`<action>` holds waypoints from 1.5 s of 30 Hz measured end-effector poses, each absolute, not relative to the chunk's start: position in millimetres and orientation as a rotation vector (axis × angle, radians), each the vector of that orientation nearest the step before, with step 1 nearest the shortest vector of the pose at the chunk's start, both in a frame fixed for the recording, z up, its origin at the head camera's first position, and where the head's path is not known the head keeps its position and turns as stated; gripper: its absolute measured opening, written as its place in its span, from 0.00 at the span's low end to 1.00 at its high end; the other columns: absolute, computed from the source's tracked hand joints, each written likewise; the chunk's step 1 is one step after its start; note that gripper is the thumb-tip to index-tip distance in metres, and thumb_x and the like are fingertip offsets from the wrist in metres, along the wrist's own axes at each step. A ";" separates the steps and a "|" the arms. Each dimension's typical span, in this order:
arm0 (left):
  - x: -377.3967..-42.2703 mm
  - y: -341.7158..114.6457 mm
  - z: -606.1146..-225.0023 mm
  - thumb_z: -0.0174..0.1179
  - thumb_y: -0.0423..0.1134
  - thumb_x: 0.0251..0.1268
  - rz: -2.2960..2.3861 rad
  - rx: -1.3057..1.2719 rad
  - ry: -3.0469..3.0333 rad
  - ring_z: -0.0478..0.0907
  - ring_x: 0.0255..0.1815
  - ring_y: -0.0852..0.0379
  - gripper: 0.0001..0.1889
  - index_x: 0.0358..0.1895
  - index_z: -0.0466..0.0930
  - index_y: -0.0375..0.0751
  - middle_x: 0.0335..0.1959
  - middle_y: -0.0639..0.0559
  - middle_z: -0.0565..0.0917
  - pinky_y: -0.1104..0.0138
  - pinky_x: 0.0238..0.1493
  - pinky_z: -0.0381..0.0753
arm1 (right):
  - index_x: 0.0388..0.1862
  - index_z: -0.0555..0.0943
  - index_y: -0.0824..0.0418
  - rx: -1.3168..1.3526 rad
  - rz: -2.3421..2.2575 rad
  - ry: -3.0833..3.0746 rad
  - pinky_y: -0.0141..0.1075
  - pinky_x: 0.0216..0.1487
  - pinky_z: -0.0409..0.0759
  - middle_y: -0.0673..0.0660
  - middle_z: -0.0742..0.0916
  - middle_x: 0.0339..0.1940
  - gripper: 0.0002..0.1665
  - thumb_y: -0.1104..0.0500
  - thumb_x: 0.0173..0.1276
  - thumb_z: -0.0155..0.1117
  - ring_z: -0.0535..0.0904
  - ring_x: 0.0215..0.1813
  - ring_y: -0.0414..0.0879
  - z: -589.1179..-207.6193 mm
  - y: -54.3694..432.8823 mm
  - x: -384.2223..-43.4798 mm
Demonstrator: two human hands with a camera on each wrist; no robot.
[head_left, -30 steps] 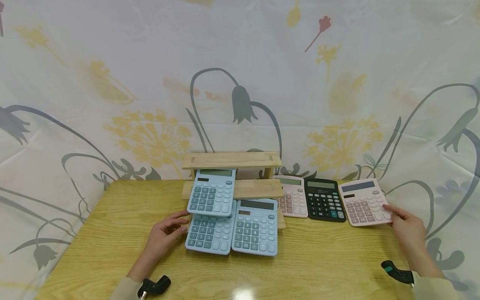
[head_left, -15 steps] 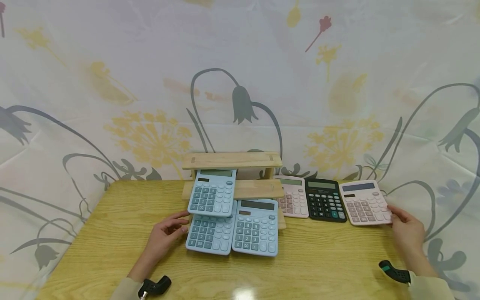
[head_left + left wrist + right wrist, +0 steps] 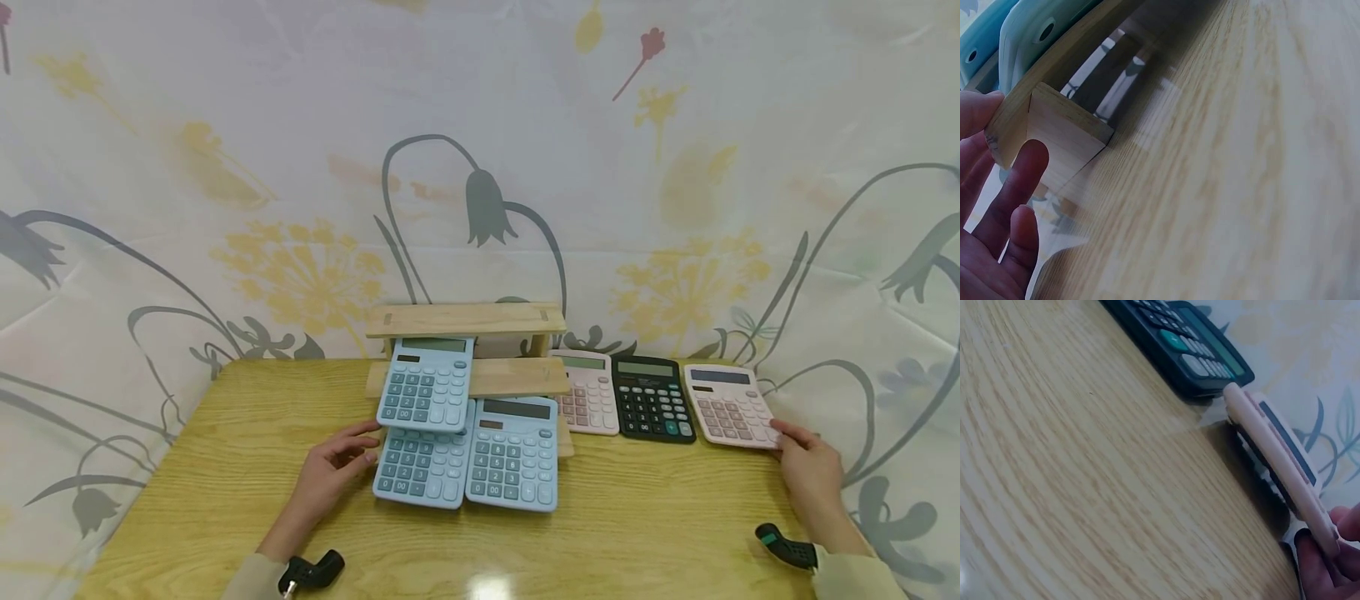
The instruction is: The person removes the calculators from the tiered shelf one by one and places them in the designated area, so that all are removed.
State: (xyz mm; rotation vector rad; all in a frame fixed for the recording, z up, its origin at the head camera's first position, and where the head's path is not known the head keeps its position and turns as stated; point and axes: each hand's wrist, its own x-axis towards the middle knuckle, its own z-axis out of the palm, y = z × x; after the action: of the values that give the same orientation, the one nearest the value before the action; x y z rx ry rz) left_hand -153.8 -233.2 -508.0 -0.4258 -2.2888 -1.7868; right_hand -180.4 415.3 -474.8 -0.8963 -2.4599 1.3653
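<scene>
My right hand (image 3: 810, 475) pinches the near right corner of a pale pink calculator (image 3: 727, 407). In the right wrist view this pink calculator (image 3: 1279, 456) is tilted, its held edge raised over the table and its other edge low beside a black calculator (image 3: 1191, 350). My left hand (image 3: 330, 467) rests at the left end of a stepped wooden rack (image 3: 517, 377), its fingers loosely bent. The left wrist view shows a fingertip (image 3: 982, 112) right at the rack's edge. Light blue calculators lean on the rack: one above (image 3: 423, 385), two below (image 3: 512, 454).
Another pink calculator (image 3: 588, 396) lies between the rack and the black calculator (image 3: 651, 402), partly hidden by the rack. A patterned curtain (image 3: 480, 167) hangs right behind the table (image 3: 637, 525). The upper blue calculator overlaps the lower left one.
My right hand has shifted slightly left and away from me with the pink calculator, whose far edge has dropped a little. The left hand and the rack have stayed put.
</scene>
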 end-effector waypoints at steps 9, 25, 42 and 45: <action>-154.0 -231.8 -507.6 0.64 0.27 0.65 -1.799 -0.437 -2.264 0.76 0.57 0.68 0.08 0.45 0.85 0.31 0.59 0.35 0.79 0.73 0.42 0.78 | 0.74 0.66 0.66 -0.873 1.329 -2.480 0.50 0.69 0.62 0.68 0.67 0.74 0.29 0.60 0.76 0.41 0.58 0.75 0.61 -479.5 414.8 -184.5; -154.7 -232.0 -507.2 0.64 0.26 0.64 -1.796 -0.428 -2.271 0.76 0.56 0.69 0.07 0.44 0.85 0.30 0.59 0.32 0.79 0.73 0.41 0.78 | 0.68 0.72 0.70 -0.816 1.139 -2.429 0.56 0.69 0.61 0.72 0.72 0.69 0.27 0.65 0.75 0.40 0.63 0.73 0.65 -493.6 398.5 -185.9; -153.7 -229.1 -505.4 0.65 0.27 0.64 -1.789 -0.368 -2.275 0.77 0.55 0.68 0.06 0.42 0.86 0.32 0.58 0.34 0.80 0.73 0.42 0.77 | 0.64 0.76 0.70 -0.850 1.057 -2.406 0.56 0.65 0.65 0.70 0.76 0.66 0.25 0.66 0.73 0.42 0.68 0.69 0.66 -494.5 395.4 -189.4; -153.8 -228.6 -505.6 0.65 0.26 0.64 -1.790 -0.380 -2.270 0.77 0.56 0.68 0.06 0.42 0.86 0.31 0.57 0.35 0.80 0.73 0.43 0.77 | 0.63 0.78 0.69 -0.845 1.037 -2.405 0.55 0.61 0.67 0.71 0.78 0.64 0.24 0.65 0.72 0.44 0.70 0.68 0.66 -495.0 395.4 -187.2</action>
State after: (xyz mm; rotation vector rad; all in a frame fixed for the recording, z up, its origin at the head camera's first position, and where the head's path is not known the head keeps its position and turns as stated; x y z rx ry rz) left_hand -153.8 -228.6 -505.6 -0.3796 -2.2703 -1.7904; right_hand -187.2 395.4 -495.0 -0.8449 -2.4047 1.0373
